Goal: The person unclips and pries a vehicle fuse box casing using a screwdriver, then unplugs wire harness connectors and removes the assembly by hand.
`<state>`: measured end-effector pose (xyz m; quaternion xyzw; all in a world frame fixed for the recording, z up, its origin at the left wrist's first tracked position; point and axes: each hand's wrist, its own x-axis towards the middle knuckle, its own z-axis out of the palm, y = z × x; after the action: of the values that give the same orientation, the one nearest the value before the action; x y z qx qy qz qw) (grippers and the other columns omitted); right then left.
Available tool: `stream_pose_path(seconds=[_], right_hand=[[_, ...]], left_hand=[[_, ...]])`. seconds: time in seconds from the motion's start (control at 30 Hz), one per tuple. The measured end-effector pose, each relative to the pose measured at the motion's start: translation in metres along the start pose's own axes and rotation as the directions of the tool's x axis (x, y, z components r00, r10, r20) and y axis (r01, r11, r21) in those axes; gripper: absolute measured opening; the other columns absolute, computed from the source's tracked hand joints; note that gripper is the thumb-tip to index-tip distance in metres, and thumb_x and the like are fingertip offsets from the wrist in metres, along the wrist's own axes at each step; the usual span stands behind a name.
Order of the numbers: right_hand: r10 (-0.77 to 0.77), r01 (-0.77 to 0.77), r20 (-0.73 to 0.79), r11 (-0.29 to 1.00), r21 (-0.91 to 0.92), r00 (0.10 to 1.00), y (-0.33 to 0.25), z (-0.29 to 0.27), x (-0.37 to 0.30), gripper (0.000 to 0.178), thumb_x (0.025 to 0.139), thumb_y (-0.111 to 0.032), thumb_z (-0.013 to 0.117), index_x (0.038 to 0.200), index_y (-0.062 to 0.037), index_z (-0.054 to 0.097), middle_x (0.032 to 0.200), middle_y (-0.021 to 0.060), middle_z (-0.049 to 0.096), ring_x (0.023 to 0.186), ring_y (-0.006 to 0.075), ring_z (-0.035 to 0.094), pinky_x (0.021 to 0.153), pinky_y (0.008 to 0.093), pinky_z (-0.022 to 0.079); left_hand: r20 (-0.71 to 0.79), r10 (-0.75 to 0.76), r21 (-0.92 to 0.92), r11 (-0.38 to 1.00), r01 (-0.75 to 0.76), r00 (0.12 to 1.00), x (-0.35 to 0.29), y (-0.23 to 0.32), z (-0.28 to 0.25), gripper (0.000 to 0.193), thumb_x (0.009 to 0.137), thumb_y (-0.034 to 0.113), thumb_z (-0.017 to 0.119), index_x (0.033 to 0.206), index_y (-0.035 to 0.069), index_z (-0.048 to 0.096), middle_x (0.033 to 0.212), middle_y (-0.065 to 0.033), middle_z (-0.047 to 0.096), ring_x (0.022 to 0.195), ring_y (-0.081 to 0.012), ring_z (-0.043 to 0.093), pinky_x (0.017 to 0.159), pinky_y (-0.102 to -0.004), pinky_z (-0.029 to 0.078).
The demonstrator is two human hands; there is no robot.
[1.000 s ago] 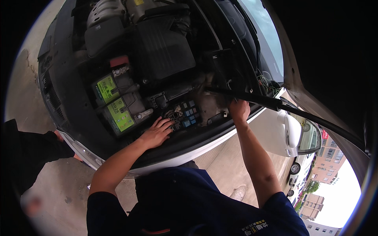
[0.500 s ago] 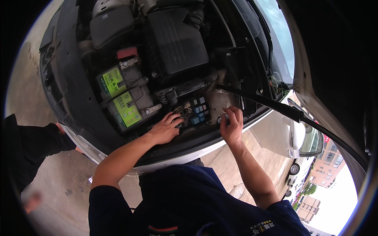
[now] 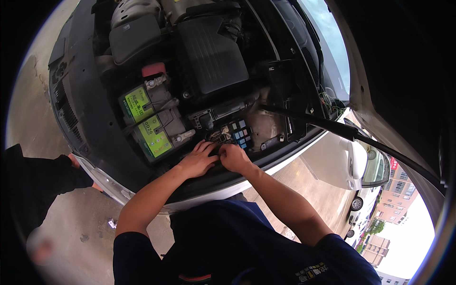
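I lean over a car's open engine bay. My left hand (image 3: 198,160) lies fingers spread on the near edge of an open fuse box (image 3: 236,133) with small blue, pink and white fuses. My right hand (image 3: 233,157) is beside it, fingers curled down at the same edge, touching the left hand. What the right fingers pinch is hidden. A battery (image 3: 153,122) with green and yellow labels and a red terminal cap (image 3: 154,69) sits just left of the fuse box.
A black air-filter housing (image 3: 212,52) lies behind the fuse box. A black hood prop rod (image 3: 332,126) crosses to the right, with the raised hood above it. Another person's dark sleeve (image 3: 45,175) rests on the front edge at left. White cars are parked at right.
My right hand has come left from the prop rod side down to the fuse box, meeting my left hand. The left hand stayed at the fuse box edge.
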<state>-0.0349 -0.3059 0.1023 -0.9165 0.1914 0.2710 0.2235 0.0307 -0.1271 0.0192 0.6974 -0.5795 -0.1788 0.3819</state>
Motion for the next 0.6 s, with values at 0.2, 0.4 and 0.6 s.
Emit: stream_pose_path(seconds=[0.2, 0.4, 0.6], right_hand=[[-0.232, 0.220, -0.338, 0.973, -0.075, 0.912, -0.010, 0.002, -0.041, 0.017, 0.085, -0.009, 0.061, 0.101, -0.0053, 0.067, 0.100, 0.0139, 0.064, 0.101, 0.0339, 0.061, 0.091, 0.0430, 0.049], [-0.305, 0.269, -0.354, 0.952, -0.148, 0.884, -0.012, 0.003, -0.041, 0.026, 0.084, -0.007, 0.060, 0.109, -0.0066, 0.065, 0.104, 0.0113, 0.062, 0.104, 0.0308, 0.061, 0.090, 0.0405, 0.048], [-0.331, 0.325, -0.407, 0.942, -0.086, 0.851, -0.010, -0.001, -0.043, 0.027, 0.083, -0.004, 0.059, 0.110, -0.0048, 0.065, 0.102, 0.0131, 0.062, 0.101, 0.0329, 0.062, 0.090, 0.0415, 0.050]], left_hand=[[0.022, -0.025, 0.000, 1.000, 0.025, 0.999, -0.003, -0.005, 0.002, 0.017, 0.087, 0.020, 0.069, 0.099, 0.008, 0.075, 0.139, -0.0131, 0.053, 0.143, -0.0328, 0.034, 0.124, -0.0509, 0.022], [0.067, -0.060, 0.082, 0.995, 0.054, 0.996, 0.010, -0.001, 0.001, 0.022, 0.088, 0.024, 0.067, 0.081, 0.005, 0.076, 0.140, -0.0105, 0.053, 0.140, -0.0308, 0.037, 0.122, -0.0516, 0.023], [0.000, -0.021, 0.012, 1.000, 0.021, 1.000, 0.002, -0.007, 0.010, 0.018, 0.086, 0.021, 0.065, 0.094, 0.007, 0.073, 0.146, -0.0117, 0.047, 0.144, -0.0316, 0.032, 0.122, -0.0518, 0.024]])
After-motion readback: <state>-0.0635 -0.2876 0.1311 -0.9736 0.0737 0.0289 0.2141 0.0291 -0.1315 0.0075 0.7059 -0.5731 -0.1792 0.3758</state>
